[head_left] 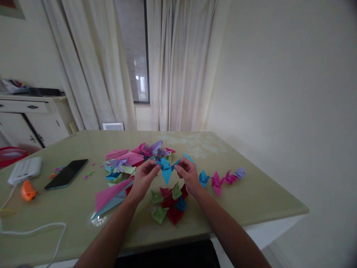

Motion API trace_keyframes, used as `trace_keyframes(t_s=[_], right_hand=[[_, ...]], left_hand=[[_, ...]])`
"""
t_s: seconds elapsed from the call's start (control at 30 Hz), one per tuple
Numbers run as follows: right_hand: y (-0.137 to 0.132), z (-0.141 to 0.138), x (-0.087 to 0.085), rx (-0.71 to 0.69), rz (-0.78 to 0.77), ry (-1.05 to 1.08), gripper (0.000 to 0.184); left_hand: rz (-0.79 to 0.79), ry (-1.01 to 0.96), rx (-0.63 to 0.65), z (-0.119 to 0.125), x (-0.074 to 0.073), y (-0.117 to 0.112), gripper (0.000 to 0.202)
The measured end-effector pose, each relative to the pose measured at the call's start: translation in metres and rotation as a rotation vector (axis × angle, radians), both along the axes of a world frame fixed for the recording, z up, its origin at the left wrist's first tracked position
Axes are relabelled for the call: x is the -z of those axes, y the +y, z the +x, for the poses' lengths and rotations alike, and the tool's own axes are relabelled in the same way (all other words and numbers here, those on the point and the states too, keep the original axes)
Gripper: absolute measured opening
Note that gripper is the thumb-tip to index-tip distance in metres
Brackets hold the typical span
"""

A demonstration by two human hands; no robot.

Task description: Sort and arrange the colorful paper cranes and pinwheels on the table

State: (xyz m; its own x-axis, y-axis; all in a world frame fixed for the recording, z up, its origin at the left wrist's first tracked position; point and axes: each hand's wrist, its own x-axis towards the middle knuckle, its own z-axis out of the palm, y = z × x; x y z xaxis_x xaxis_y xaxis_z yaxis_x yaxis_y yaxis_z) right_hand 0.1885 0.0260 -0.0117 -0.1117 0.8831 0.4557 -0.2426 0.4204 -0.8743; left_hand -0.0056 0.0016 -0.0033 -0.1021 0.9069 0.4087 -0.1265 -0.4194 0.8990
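A blue origami crane (166,171) is stretched between my two hands, a little above the table. My left hand (145,176) pinches its left tip with thumb and fingertips. At the other side, my right hand (188,174) pinches the right tip the same way. Just below lies a cluster of folded paper pieces (175,214) in red, green and blue. Right of my right hand runs a line of folded cranes, among them a blue one (203,178), a pink one (216,183) and a lilac one (240,172).
Behind my left hand spreads a pile of pink, purple and blue folded paper (131,156). Farther left are a black phone (67,174), small beads (88,174), an orange object (28,191), a white device (25,170) and a white cable (33,231). A wall borders the table's right.
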Motion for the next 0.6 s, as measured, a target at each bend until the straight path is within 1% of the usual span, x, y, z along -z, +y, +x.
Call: trace_keyframes(t_s=[0.1, 0.27, 0.33, 0.43, 0.5, 0.6], right_hand=[[-0.001, 0.0, -0.001, 0.017, -0.007, -0.018, 0.036], [-0.004, -0.001, -0.002, -0.004, 0.004, -0.115, 0.036], [-0.004, -0.001, -0.002, -0.003, 0.0, -0.111, 0.036], [-0.003, -0.001, -0.001, 0.019, -0.01, -0.08, 0.037], [-0.003, -0.001, 0.0, 0.027, -0.005, -0.099, 0.036], [-0.004, -0.001, 0.001, -0.002, 0.011, -0.164, 0.035]], left_hand=[[0.036, 0.042, 0.022, -0.001, 0.002, 0.001, 0.037], [0.126, 0.196, 0.066, 0.0, 0.005, 0.003, 0.029], [0.126, 0.202, 0.061, 0.0, 0.006, 0.003, 0.029], [0.085, 0.146, 0.041, -0.001, 0.008, 0.004, 0.03], [0.064, 0.134, 0.045, -0.002, 0.01, 0.005, 0.03], [0.099, 0.209, 0.089, -0.002, 0.014, 0.008, 0.029]])
